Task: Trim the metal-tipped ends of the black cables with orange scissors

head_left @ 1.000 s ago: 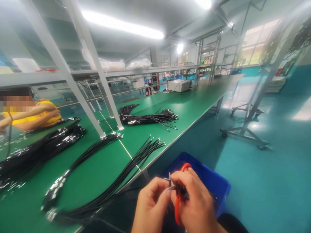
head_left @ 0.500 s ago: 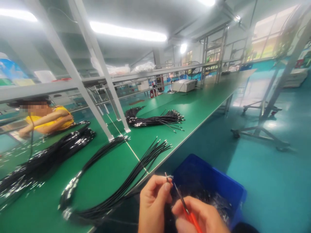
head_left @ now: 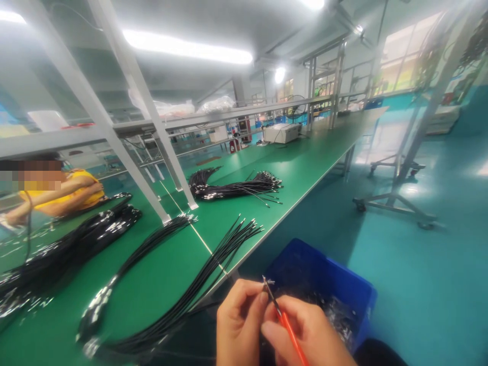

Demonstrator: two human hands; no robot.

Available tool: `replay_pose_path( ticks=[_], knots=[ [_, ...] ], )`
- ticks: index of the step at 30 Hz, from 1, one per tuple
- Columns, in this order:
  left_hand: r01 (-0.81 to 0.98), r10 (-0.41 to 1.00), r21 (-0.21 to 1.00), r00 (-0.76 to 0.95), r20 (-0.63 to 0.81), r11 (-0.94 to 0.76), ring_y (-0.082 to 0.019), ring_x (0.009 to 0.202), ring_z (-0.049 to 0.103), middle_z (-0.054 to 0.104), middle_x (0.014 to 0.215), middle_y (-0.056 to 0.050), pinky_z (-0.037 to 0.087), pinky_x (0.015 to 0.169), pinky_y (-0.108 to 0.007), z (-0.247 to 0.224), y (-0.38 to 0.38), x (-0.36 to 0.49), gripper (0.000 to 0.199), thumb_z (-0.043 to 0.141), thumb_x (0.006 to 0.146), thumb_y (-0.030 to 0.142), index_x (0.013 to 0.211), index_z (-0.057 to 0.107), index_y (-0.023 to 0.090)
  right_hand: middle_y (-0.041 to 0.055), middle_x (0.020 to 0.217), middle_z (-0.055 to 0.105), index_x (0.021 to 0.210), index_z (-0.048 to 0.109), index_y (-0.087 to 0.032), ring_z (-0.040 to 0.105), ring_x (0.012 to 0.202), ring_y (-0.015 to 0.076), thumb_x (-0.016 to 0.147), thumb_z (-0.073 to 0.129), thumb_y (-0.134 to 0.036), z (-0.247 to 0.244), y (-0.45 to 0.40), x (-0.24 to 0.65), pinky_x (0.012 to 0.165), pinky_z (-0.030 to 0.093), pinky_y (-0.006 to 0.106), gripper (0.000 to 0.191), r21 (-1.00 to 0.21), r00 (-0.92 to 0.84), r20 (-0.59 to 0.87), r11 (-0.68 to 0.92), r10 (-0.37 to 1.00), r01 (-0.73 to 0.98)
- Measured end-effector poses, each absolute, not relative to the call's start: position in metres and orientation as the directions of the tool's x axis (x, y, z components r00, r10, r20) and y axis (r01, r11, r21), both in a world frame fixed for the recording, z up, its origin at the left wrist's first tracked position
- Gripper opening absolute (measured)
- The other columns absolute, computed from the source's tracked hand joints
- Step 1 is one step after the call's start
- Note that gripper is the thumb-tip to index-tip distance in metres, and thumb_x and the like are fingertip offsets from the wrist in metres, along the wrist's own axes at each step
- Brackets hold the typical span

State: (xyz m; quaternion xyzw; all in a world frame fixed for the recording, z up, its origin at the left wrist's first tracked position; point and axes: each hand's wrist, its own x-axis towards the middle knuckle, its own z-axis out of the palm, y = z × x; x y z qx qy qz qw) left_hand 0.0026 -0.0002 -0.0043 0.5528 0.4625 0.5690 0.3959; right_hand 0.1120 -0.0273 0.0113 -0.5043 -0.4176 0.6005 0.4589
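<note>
Between the thumb and forefinger of my left hand (head_left: 240,320) is pinched the end of a black cable, with thin bare wires (head_left: 269,281) sticking out. My right hand (head_left: 305,328) is closed round what looks like a pair of red-handled scissors (head_left: 290,330). Their dark narrow blades reach up to the wires at my left fingertips; whether they touch is too small to tell. A curved bundle of black cables (head_left: 183,300) with pale ends lies on the green table (head_left: 152,269) to the left of my hands.
Below and behind my hands stands a blue bin (head_left: 343,277) holding small scraps. Another cable bundle (head_left: 236,189) lies farther back, and a large heap (head_left: 76,244) at left. Metal posts (head_left: 133,101) rise from the table. A person in yellow (head_left: 80,190) sits across it.
My right hand has brought the scissors closer to my left, so the blades now meet the wire ends. The view has turned slightly to the right.
</note>
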Motion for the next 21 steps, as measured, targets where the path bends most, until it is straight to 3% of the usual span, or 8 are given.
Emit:
replay_pose_path(
  ticks=[10, 15, 21],
  knots=[
    [0.236, 0.945, 0.916, 0.043, 0.325, -0.326, -0.015, 0.063, 0.061, 0.066, 0.069, 0.0, 0.048, 0.059, -0.02, -0.008, 0.004, -0.004, 0.011, 0.061, 0.081, 0.023, 0.075, 0.07, 0.021, -0.0076, 0.047, 0.044, 0.065, 0.05, -0.02, 0.04, 0.041, 0.0079, 0.068, 0.066, -0.038, 0.015, -0.021, 0.119, 0.038, 0.028, 0.018, 0.024, -0.962, -0.165, -0.274, -0.274, 0.947, 0.025],
    [0.251, 0.951, 0.918, 0.03, 0.309, -0.306, -0.015, 0.059, 0.059, 0.065, 0.066, 0.0, 0.047, 0.055, -0.021, -0.011, 0.007, -0.006, 0.011, 0.061, 0.081, 0.025, 0.076, 0.07, 0.02, -0.0077, 0.048, 0.045, 0.067, 0.051, -0.02, 0.038, 0.041, 0.0072, 0.073, 0.062, -0.041, 0.012, -0.024, 0.124, 0.041, 0.027, 0.019, 0.025, -0.963, -0.174, -0.263, -0.271, 0.949, -0.019],
    [0.21, 0.965, 0.945, -0.022, 0.262, -0.252, -0.014, 0.058, 0.057, 0.064, 0.066, 0.0, 0.047, 0.054, -0.021, -0.016, 0.011, -0.003, 0.011, 0.062, 0.08, 0.026, 0.077, 0.07, 0.019, -0.0059, 0.053, 0.045, 0.065, 0.052, -0.018, 0.038, 0.047, 0.0074, 0.065, 0.063, -0.037, 0.005, -0.026, 0.129, 0.046, 0.029, 0.02, 0.023, -0.953, -0.275, -0.249, -0.285, 0.929, -0.099]
  ],
)
